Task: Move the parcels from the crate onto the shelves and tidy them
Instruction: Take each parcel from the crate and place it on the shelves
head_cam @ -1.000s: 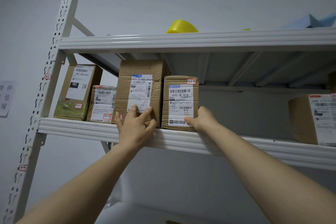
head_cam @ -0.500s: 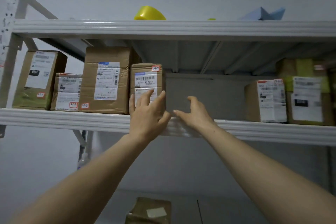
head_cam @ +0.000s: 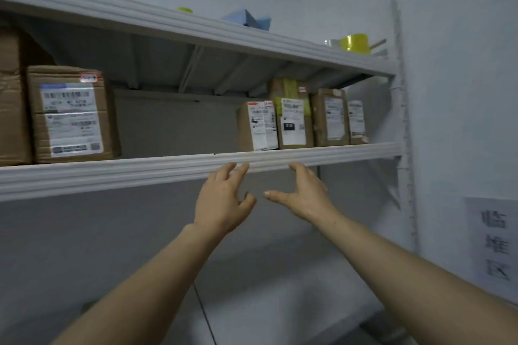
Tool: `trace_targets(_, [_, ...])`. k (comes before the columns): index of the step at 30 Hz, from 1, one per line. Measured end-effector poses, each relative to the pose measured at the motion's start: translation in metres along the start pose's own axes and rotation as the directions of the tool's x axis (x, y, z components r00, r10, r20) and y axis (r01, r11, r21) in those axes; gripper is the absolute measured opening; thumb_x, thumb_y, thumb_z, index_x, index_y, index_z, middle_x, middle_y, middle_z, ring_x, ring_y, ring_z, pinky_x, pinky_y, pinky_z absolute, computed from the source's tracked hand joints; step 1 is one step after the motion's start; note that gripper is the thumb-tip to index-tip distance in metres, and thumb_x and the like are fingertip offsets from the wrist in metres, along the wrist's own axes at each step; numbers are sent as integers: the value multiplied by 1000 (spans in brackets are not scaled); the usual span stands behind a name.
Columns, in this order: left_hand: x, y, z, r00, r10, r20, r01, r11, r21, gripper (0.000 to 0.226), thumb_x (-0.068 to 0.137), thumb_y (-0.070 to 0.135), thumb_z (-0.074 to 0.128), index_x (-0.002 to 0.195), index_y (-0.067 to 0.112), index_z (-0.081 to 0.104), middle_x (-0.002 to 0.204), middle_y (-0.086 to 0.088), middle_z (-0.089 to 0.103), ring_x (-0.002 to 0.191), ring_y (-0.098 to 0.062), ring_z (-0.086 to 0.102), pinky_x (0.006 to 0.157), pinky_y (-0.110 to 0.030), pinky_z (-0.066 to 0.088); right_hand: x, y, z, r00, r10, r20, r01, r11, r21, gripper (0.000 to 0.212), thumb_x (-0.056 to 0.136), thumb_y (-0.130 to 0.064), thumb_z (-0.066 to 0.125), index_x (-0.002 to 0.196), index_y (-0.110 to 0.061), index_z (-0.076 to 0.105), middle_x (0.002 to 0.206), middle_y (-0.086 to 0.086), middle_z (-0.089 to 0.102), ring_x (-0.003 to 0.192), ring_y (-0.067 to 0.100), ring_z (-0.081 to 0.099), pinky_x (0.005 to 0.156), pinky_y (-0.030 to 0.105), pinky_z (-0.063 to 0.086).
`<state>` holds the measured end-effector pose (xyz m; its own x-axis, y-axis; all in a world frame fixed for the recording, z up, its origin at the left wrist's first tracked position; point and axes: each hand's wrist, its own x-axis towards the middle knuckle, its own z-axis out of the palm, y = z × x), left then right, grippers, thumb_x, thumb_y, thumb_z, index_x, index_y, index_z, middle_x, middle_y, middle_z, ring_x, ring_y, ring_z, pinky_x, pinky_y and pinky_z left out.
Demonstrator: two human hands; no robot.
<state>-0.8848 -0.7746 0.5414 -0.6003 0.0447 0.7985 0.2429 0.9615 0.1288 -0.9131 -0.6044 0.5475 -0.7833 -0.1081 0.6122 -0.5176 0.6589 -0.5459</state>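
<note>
Below the front rim of the middle shelf (head_cam: 112,176), the left hand (head_cam: 221,204) and the right hand (head_cam: 304,194) are raised side by side, palms turned partly toward each other. Both hands are spread and hold nothing. The fingers are loosely extended, and their tips overlap the shelf rim in the head view; whether they touch it cannot be told.

Position of the work: the small parcel (head_cam: 258,126) stands on the middle shelf, at the front edge, directly above the gap between the two hands, label facing outward. Its long axis is vertical. It is the leftmost unit of a row: the taped parcel (head_cam: 293,123) stands just beside it on the right, with two more parcels beyond. The large parcel (head_cam: 70,115) stands well apart to the left, with bare shelf between. No crate is in view.

Judgement: the small parcel lies up and beyond the fingertips, about equally near both hands, so a two-handed grasp appears the likely next action. Its right face is crowded by the neighbour; its left face is free.
</note>
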Motion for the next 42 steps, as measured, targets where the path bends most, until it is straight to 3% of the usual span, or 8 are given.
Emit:
trace_targets(8, [-72, 81, 45, 952, 147, 268, -77, 964, -255, 69, 89, 39, 53, 150, 25, 24, 152, -6, 31, 139, -23, 28, 109, -34, 30, -126, 49, -42, 931, 360, -50, -364, 918, -159, 99, 70, -62, 71, 146, -17, 27, 149, 6, 35, 135, 25, 36, 110, 42, 32])
trace_targets(15, [-166, 202, 54, 827, 330, 454, -104, 885, -454, 73, 86, 35, 56, 150, 21, 24, 149, -10, 35, 134, -28, 35, 104, -35, 34, -282, 83, -117, 767, 610, -197, -641, 721, -263, 102, 69, -59, 74, 148, -15, 25, 150, 7, 35, 137, 25, 34, 112, 41, 29])
trace_targets(18, [-219, 260, 42, 750, 408, 521, -95, 845, -526, 74, 87, 34, 54, 151, 21, 20, 147, -8, 37, 132, -27, 38, 101, -37, 37, -360, 90, -153, 662, 700, -268, -750, 609, -258, 102, 70, -57, 75, 148, -16, 24, 150, 7, 33, 137, 26, 34, 112, 41, 29])
trace_targets(22, [-294, 342, 8, 651, 564, 508, -169, 760, -628, 74, 87, 34, 55, 151, 22, 20, 142, -8, 43, 126, -26, 43, 98, -35, 40, -470, 82, -202, 516, 774, -367, -857, 470, -213, 100, 70, -54, 76, 148, -17, 24, 151, 7, 33, 137, 27, 35, 111, 44, 31])
trace_targets(28, [-428, 468, -75, 437, 758, 484, -215, 610, -763, 78, 86, 37, 60, 151, 25, 19, 148, -8, 37, 129, -28, 43, 100, -41, 44, -663, 40, -278, 262, 830, -493, -960, 277, -44, 93, 73, -47, 77, 147, -16, 28, 149, 7, 34, 135, 26, 36, 108, 41, 38])
trace_targets(33, [-544, 555, -155, 227, 859, 458, -215, 503, -837, 77, 88, 36, 60, 151, 22, 19, 150, -9, 33, 132, -28, 41, 100, -42, 44, -819, -16, -336, 32, 816, -578, -986, 122, 117, 86, 77, -42, 76, 145, -11, 32, 146, 9, 38, 132, 24, 41, 104, 31, 37])
trace_targets(37, [-614, 610, -214, 74, 917, 392, -233, 398, -887, 73, 87, 37, 59, 149, 18, 24, 146, -10, 37, 129, -29, 43, 98, -40, 44, -915, -56, -374, -135, 791, -597, -969, 21, 247, 82, 81, -43, 72, 145, -12, 31, 148, 8, 33, 131, 24, 41, 101, 32, 40])
trace_targets(42, [-675, 667, -259, -57, 951, 303, -214, 285, -934, 65, 85, 36, 58, 143, 21, 34, 137, -8, 47, 120, -28, 50, 94, -37, 46, -1002, -84, -406, -293, 744, -601, -919, -47, 391, 79, 83, -42, 71, 144, -12, 32, 148, 7, 36, 130, 25, 43, 97, 32, 41])
